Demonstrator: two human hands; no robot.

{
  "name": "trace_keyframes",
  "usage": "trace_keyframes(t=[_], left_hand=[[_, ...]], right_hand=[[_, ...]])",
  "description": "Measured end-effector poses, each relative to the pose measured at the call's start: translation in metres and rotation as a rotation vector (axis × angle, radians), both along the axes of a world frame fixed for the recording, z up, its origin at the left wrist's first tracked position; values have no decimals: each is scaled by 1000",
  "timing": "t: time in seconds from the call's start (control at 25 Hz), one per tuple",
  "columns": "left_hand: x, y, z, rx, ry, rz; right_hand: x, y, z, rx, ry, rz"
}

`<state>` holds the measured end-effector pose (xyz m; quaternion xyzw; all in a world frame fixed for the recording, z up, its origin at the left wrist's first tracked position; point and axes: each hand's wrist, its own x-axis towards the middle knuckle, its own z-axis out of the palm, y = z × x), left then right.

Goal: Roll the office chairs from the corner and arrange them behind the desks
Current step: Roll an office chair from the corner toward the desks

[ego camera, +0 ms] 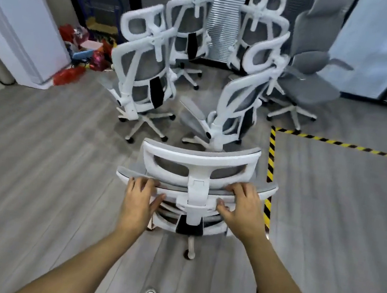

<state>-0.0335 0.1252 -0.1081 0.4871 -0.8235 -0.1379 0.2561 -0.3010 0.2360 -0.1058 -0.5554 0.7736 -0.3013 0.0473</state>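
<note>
We take this for an office. We see a cluster of white-framed mesh office chairs (146,69) with headrests and castor bases gathered in the far corner of the room, beside a grey upholstered swivel chair (310,63). The floor (36,148) is grey wood-look plank, marked near the right by yellow-and-black hazard tape (338,143). Behind the chairs we see dark-framed glass partitions (382,49) and slatted blinds (221,20). At the left stands a white cabinet (18,19).
</note>
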Motion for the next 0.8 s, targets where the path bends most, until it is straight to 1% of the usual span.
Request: trace_keyframes(t=[0.28, 0.48, 0.6, 0.72, 0.8], left_hand=[[-165, 118, -6, 17, 45, -333], [-287, 215, -4, 11, 66, -584], [-355, 264, -1, 10, 78, -771], [-417, 310, -5, -3, 43, -961], [-454, 343, -9, -39, 41, -1082]], right_hand=[[-110, 198, -2, -44, -103, -378], [-172, 333, 4, -60, -78, -682], [-197, 404, 5, -48, -62, -866], [-209, 467, 3, -64, -76, -1048], [-211, 504, 3, -64, -31, -1175]])
